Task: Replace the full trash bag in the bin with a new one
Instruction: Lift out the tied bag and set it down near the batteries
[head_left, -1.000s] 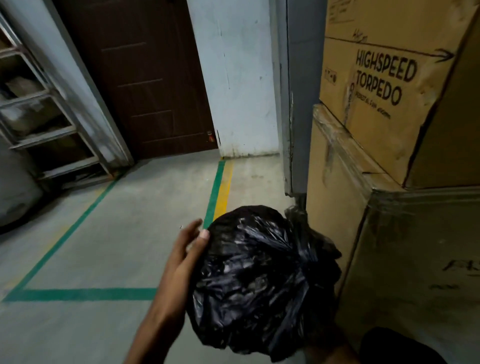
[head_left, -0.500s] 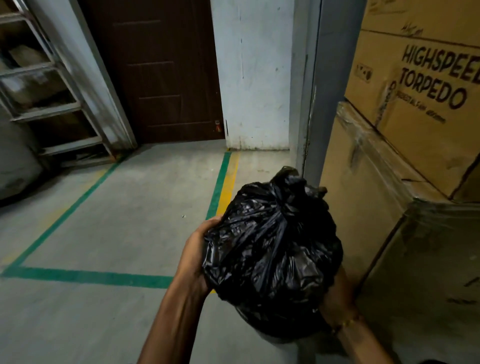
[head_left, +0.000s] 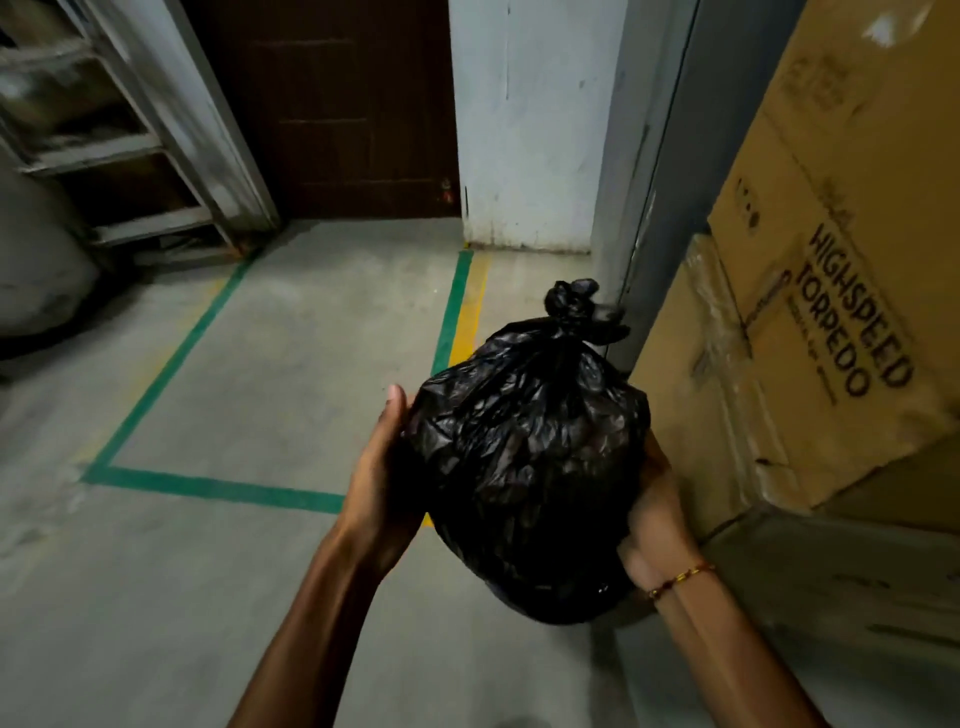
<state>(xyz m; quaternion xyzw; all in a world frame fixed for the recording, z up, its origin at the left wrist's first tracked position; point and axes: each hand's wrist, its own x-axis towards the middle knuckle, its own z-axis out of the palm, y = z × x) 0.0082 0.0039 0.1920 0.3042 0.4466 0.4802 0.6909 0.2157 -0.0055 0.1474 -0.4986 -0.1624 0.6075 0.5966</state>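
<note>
A full black trash bag is held in the air between both hands, above the concrete floor. Its neck is tied in a knot that points up and away from me. My left hand cups the bag's left side with the thumb up along the plastic. My right hand holds the lower right side; a thread bracelet circles that wrist. The fingers of both hands are hidden behind the bag. No bin is in view.
Stacked cardboard boxes stand close on the right, next to a grey metal frame. A brown door is ahead, and a metal rack and a pale sack are at left. Green tape lines mark the floor.
The bag has turned so its knot now stands on top. My right hand has come into view on the bag's right side, and both hands now hold it.
</note>
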